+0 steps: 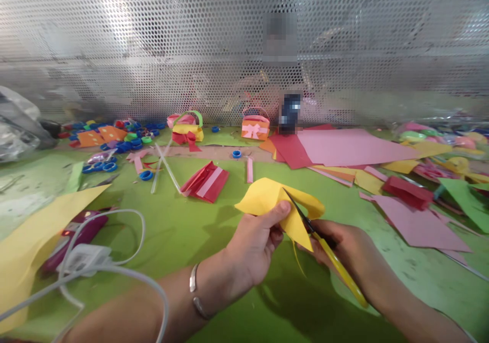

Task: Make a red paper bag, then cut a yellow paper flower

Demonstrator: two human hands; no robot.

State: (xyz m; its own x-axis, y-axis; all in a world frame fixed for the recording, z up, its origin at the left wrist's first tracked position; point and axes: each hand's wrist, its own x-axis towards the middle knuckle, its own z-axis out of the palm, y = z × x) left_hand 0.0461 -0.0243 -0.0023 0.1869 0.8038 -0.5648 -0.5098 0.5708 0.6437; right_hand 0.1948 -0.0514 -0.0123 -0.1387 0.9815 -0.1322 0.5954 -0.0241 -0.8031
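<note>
A curved piece of yellow paper (263, 193) is pinched between the thumb and fingers of my left hand (257, 249), above the green table. In my right hand (344, 251) are yellow-handled scissors (338, 269). Their dark blades lie across the paper just right of my left thumb, and one blade is partly hidden behind it. From the lower edge of the paper a thin yellow strip (300, 259) hangs down. Beyond my hands lies a folded red paper piece (208, 182) with a pink band, beside a short pink strip (249, 170).
Small paper baskets (187, 132) stand before a perforated metal panel (214, 43). Coloured sheets (351, 147) and scraps spread at the right. At the left, a white cable (143, 231) loops near a purple tool (82, 231) and a yellow sheet (26, 236). Blue rings (145, 175) are scattered about.
</note>
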